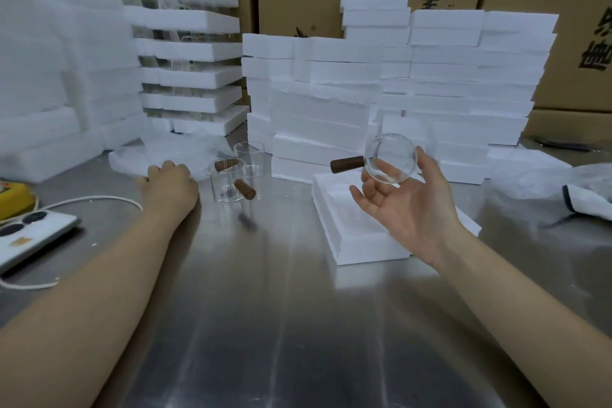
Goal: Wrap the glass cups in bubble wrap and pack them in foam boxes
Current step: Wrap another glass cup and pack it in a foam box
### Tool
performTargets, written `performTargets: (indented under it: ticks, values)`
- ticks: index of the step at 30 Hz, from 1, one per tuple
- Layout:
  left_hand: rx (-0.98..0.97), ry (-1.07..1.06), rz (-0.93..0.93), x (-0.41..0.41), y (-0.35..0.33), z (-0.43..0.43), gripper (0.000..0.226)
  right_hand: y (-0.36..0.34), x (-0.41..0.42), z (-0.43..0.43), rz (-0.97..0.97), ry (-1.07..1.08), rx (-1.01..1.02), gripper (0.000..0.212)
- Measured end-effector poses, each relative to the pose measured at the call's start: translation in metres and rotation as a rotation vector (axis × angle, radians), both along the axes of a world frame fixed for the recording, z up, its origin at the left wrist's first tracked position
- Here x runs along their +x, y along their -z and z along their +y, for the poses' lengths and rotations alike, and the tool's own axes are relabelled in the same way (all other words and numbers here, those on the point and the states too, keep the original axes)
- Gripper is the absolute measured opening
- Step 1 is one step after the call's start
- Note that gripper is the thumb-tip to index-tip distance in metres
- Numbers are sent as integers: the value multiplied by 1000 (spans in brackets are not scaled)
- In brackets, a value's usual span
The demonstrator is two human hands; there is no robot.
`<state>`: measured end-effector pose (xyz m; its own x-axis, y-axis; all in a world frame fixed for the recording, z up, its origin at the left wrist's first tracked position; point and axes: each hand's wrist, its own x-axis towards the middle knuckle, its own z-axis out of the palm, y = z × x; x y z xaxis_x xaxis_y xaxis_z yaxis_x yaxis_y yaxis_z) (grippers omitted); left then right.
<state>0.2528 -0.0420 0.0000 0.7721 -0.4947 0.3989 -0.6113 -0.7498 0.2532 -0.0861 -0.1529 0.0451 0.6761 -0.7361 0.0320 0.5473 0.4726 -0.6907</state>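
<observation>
The job looks like it is somewhere in the middle. At the back left there is a tall pile of foam trays (188, 53) with glass showing between them, so I think many cups are already packed. A lot is left to do. Two more cups (231, 175) stand bare on the metal table (265, 308), close together, and big stacks of foam boxes (414, 86) wait behind them. The right hand (404, 205) is turned palm up and holds a glass cup (392, 159) in the air, just above an open foam box (347, 235) that lies on the table. The fingers are bent under the cup and the thumb is at its far side, so the cup sits in a loose, cradling hold. Its brown wooden handle (347, 164) sticks out to the left. This cup has no wrap on it yet, so I think wrapping it comes next, before it goes in the box. The left hand (170, 182) lies knuckles up on the table, at the edge of a pile of bubble wrap (142, 156). Its fingers are bent toward the wrap, but I cannot tell if they pinch a sheet or only touch it.
</observation>
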Motion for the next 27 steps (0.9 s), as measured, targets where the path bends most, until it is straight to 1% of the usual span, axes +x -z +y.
performTargets:
  ticks: [2,5,7,8,10,11,13,14,16,17,19,21,24,25,27]
  values:
    - [-149,-18,30,-4,-1,1,26,0,0,1,6,8,-5,55]
    - [-515,-84,204,-13,-12,5,25,-2,1,3,10,18,0,53]
    - [-735,-112,239,-25,-23,8,28,-2,0,3,7,16,2,52]
    - [-838,-118,217,-32,-30,8,30,-2,0,4,4,15,4,52]
    - [-1004,-84,83,-50,-47,8,30,-3,0,4,-4,16,9,51]
    - [-1059,-21,-7,-61,-56,7,29,-2,0,4,-11,15,13,50]
    - [-1106,180,-167,-88,-72,3,27,-2,0,5,-35,14,25,49]
    - [-1103,294,-216,-104,-77,0,24,-3,-1,5,-53,19,35,48]
    - [-1033,513,-246,-136,-78,-5,16,-2,-2,5,-108,38,70,45]
    - [-959,605,-244,-150,-75,-8,13,-2,-2,5,-144,49,92,45]
    - [-754,711,-240,-170,-64,-13,11,-2,-4,5,-213,67,134,44]
    - [-535,751,-273,-177,-49,-17,16,-2,-6,5,-255,89,154,42]
    - [-242,758,-354,-172,-36,-21,32,-3,-7,4,-257,129,136,33]
    - [-190,747,-350,-170,-34,-22,37,-3,-8,3,-246,136,122,33]
    - [-163,730,-335,-166,-34,-23,42,-4,-8,0,-207,142,91,38]
